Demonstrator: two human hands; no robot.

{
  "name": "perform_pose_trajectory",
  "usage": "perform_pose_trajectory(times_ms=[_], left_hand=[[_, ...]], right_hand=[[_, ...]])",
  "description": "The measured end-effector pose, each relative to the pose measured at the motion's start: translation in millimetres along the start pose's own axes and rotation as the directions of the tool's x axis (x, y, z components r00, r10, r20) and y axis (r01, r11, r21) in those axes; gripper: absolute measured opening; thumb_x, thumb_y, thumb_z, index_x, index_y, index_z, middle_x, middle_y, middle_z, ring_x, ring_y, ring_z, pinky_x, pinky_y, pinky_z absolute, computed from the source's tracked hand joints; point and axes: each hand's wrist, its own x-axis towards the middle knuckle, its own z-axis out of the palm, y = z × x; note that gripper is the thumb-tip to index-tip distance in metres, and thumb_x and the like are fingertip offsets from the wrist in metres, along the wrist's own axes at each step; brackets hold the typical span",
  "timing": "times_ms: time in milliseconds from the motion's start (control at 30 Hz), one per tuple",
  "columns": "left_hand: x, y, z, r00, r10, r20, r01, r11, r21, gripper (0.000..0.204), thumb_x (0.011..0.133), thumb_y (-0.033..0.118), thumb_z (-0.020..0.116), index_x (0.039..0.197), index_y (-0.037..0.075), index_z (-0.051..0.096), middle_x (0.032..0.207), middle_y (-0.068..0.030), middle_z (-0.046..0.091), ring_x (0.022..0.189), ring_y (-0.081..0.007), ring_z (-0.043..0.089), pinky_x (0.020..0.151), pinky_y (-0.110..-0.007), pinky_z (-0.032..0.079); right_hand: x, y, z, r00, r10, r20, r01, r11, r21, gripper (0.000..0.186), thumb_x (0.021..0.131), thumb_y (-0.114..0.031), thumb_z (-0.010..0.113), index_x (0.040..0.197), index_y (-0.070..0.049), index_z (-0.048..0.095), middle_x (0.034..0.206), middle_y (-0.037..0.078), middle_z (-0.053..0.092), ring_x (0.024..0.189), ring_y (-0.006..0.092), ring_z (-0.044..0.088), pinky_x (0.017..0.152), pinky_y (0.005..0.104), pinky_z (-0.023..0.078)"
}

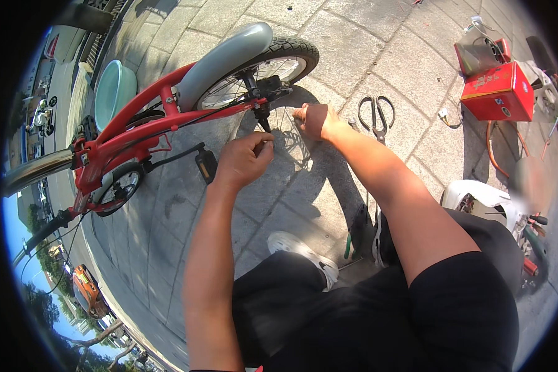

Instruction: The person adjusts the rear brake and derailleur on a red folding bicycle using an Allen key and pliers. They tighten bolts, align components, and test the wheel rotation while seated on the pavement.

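Observation:
A red bicycle [124, 131] spans the left side, with a grey mudguard [229, 59] over its black-tyred wheel [297, 51]. My left hand [246, 159] is closed, thumb against curled fingers, just below a black tapered part [263, 118] by the wheel hub. What it pinches, if anything, is hidden. To its right, my right hand [315, 121] is also closed, back of the hand up and fingertips toward the hub. Its grip is too small to make out. A pedal [206, 166] hangs left of my left hand.
Black-handled scissors [377, 115] lie on the paving right of my right hand. A red box [499, 92] stands at the far right, a white plastic housing [483, 197] nearer. A green-handled tool [348, 245] lies between my feet. A pale green basin [114, 93] sits behind the bicycle.

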Motion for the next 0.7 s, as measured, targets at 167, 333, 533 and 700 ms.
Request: perform_pose_trajectory(times_ms=[167,333,533,700], left_hand=[[0,19,-34,0.963,0.129,0.236,-0.212,0.904,0.371,0.024,0.097,0.03,0.07,0.109,0.01,0.078,0.098,-0.0108,0.079,0.092,-0.0365,0.074,0.078,-0.047,0.058],[-23,9,-38,0.975,0.22,0.016,-0.209,0.894,0.396,0.02,0.099,0.024,0.07,0.109,0.01,0.078,0.099,-0.0141,0.077,0.092,-0.0362,0.074,0.078,-0.047,0.058],[-22,15,-15,0.995,0.007,-0.1,-0.022,0.989,-0.149,0.022,0.103,0.02,0.074,0.113,0.001,0.076,0.09,-0.0101,0.076,0.079,-0.0164,0.071,0.071,-0.033,0.055],[-21,25,-29,0.992,-0.121,-0.047,0.095,0.924,-0.371,0.027,0.107,0.022,0.072,0.118,-0.002,0.074,0.091,-0.0038,0.075,0.076,-0.0075,0.068,0.061,-0.025,0.05]], right_hand=[[13,1,7,0.981,-0.189,0.045,0.194,0.958,-0.21,0.022,0.098,-0.016,0.053,0.106,-0.007,0.072,0.102,0.016,0.078,0.092,0.0333,0.079,0.076,0.0467,0.063],[-7,-34,-15,0.994,-0.055,0.093,0.031,0.969,0.246,0.025,0.097,-0.027,0.061,0.1,-0.005,0.072,0.104,0.015,0.079,0.09,0.038,0.077,0.079,0.047,0.06],[-51,-100,-59,0.991,0.029,-0.132,0.081,0.654,0.752,0.022,0.1,-0.018,0.071,0.111,0.001,0.073,0.089,0.003,0.073,0.076,0.0072,0.062,0.07,0.0268,0.053],[-56,-111,-77,0.99,-0.027,-0.135,0.125,0.587,0.8,0.018,0.104,-0.016,0.068,0.109,0.001,0.07,0.086,0.0,0.069,0.074,0.0049,0.059,0.066,0.0249,0.05]])
